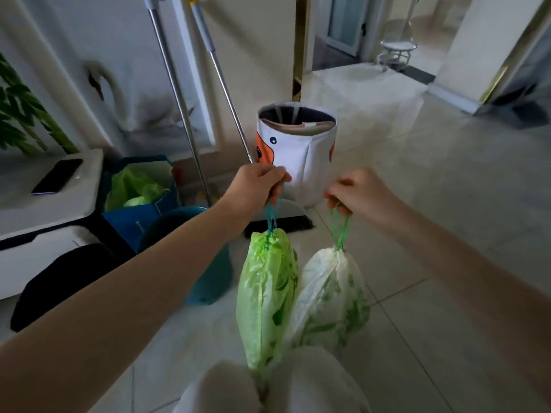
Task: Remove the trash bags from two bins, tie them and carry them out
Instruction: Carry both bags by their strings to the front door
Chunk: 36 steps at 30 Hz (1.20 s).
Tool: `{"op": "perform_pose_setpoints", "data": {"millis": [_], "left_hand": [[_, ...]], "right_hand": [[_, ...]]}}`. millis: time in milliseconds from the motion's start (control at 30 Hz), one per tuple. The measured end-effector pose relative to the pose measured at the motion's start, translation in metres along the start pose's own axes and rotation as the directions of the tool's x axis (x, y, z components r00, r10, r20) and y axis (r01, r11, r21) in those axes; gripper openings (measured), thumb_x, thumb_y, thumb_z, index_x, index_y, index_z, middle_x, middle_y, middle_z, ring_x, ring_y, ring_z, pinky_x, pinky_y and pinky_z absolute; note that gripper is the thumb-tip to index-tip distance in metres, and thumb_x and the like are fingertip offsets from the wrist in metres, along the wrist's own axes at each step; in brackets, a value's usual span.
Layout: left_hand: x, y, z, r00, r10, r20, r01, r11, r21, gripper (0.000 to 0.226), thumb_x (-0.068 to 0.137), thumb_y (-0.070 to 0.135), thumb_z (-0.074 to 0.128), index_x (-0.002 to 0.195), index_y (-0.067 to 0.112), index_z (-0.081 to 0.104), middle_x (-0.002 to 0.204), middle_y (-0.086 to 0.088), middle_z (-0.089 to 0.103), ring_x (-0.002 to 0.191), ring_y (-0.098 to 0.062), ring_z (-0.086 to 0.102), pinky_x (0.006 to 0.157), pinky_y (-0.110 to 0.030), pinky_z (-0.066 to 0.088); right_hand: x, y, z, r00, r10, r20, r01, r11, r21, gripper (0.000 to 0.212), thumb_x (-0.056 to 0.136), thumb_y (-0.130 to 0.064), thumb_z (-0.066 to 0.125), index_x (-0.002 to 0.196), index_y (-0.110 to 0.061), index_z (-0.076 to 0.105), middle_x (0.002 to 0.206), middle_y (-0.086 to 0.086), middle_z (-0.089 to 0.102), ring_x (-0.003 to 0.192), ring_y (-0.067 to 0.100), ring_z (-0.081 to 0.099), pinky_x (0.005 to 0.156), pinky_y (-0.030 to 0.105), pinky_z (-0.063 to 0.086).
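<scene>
While both hang clear of the tiled floor (447, 204), the 2 trash bags sit side by side just in front of the white fabric bin (298, 150) with the orange and black face. Nearer that bin's left side, the green bag (265, 296) dangles from a teal drawstring (272, 216), its neck cinched closed. Beside it and touching it, the white bag (331, 296) with green print hangs from a green drawstring (340, 231), also pulled closed at the top. The left hand (256, 186) has its grip curled tight around the teal drawstring; the right hand (360, 192) has its fingers closed on the green one. Both hands are held in front of the bin's lower half. To the bin's left, 2 metal poles (179, 108) lean against the wall. Further left of the bin stand a blue bag (140, 222) holding green plastic, a teal bucket (208, 275), and a white desk (86, 189) carrying a dark phone (56, 175).
</scene>
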<state>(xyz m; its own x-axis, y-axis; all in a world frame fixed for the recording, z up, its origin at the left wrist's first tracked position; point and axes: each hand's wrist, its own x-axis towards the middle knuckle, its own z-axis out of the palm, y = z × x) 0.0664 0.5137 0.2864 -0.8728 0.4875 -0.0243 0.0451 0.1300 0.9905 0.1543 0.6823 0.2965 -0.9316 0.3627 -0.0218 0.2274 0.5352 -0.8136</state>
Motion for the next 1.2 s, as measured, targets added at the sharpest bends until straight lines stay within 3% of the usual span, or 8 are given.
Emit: {"op": "perform_pose_setpoints", "data": {"millis": [133,300,400,533,667,900,1100,1200], "left_hand": [[0.053,-0.005,0.042,0.984,0.022,0.176,-0.033,0.998,0.06,0.026,0.098,0.016,0.047,0.082,0.005,0.064,0.056,-0.005,0.049,0.049,-0.012,0.043,0.049,-0.015,0.04],[0.106,0.019,0.081,0.962,-0.025,0.273,-0.013,0.991,0.136,0.022,0.097,0.013,0.049,0.082,0.004,0.063,0.058,-0.006,0.053,0.046,-0.008,0.046,0.049,-0.015,0.041],[0.126,0.058,0.099,0.937,-0.043,0.346,-0.045,0.969,0.242,0.017,0.094,0.012,0.055,0.083,0.002,0.065,0.063,-0.006,0.06,0.056,-0.012,0.055,0.06,-0.026,0.05],[0.137,0.141,0.122,0.863,-0.004,0.505,-0.242,0.874,0.421,0.018,0.09,0.021,0.061,0.081,0.008,0.069,0.069,0.0,0.068,0.067,-0.014,0.062,0.071,-0.03,0.048],[0.131,0.244,0.145,0.803,0.018,0.596,-0.363,0.808,0.465,0.014,0.09,0.023,0.06,0.078,0.019,0.066,0.071,0.003,0.068,0.074,-0.014,0.064,0.072,-0.03,0.045],[0.106,0.39,0.18,0.824,0.078,0.561,-0.386,0.802,0.456,0.024,0.087,0.028,0.057,0.08,0.009,0.069,0.073,-0.005,0.072,0.073,-0.023,0.065,0.075,-0.041,0.051],[0.07,0.446,0.219,0.814,0.096,0.573,-0.409,0.795,0.448,0.021,0.09,0.023,0.059,0.075,0.011,0.067,0.061,0.01,0.062,0.058,-0.001,0.056,0.057,-0.017,0.038],[0.055,0.461,0.242,0.803,0.092,0.589,-0.387,0.831,0.399,0.019,0.089,0.021,0.06,0.076,0.01,0.068,0.064,0.01,0.065,0.065,-0.013,0.064,0.063,-0.029,0.047]], "right_hand": [[0.045,0.034,-0.021,0.995,-0.025,-0.098,-0.002,0.964,-0.266,0.026,0.079,-0.023,0.06,0.061,-0.005,0.064,0.058,0.011,0.067,0.05,0.019,0.057,0.058,0.031,0.048],[0.071,0.053,-0.065,0.991,0.041,-0.129,-0.09,0.911,-0.403,0.027,0.078,-0.022,0.058,0.065,0.001,0.061,0.06,0.02,0.066,0.052,0.028,0.06,0.057,0.033,0.051],[0.075,0.043,-0.102,0.982,0.068,-0.178,-0.146,0.869,-0.473,0.026,0.08,-0.019,0.057,0.061,-0.001,0.053,0.06,0.02,0.061,0.05,0.031,0.048,0.06,0.036,0.049],[0.064,-0.002,-0.171,0.964,0.138,-0.228,-0.232,0.856,-0.462,0.032,0.085,-0.023,0.056,0.06,-0.016,0.037,0.06,0.008,0.048,0.057,0.025,0.038,0.065,0.035,0.042],[0.035,-0.067,-0.253,0.946,0.104,-0.308,-0.235,0.872,-0.43,0.023,0.086,-0.023,0.059,0.068,-0.013,0.046,0.06,0.006,0.05,0.055,0.024,0.043,0.057,0.031,0.04],[-0.034,-0.172,-0.377,0.883,0.114,-0.456,-0.3,0.883,-0.36,0.016,0.092,-0.017,0.05,0.08,-0.008,0.054,0.068,0.003,0.053,0.06,0.023,0.05,0.058,0.038,0.045],[-0.106,-0.204,-0.436,0.779,0.23,-0.583,-0.435,0.868,-0.239,0.012,0.092,-0.018,0.055,0.085,-0.01,0.06,0.073,0.003,0.062,0.065,0.019,0.057,0.063,0.038,0.051],[-0.137,-0.205,-0.457,0.72,0.284,-0.633,-0.485,0.859,-0.166,0.012,0.091,-0.016,0.057,0.085,-0.008,0.062,0.074,0.001,0.06,0.063,0.014,0.055,0.063,0.032,0.051]]}}
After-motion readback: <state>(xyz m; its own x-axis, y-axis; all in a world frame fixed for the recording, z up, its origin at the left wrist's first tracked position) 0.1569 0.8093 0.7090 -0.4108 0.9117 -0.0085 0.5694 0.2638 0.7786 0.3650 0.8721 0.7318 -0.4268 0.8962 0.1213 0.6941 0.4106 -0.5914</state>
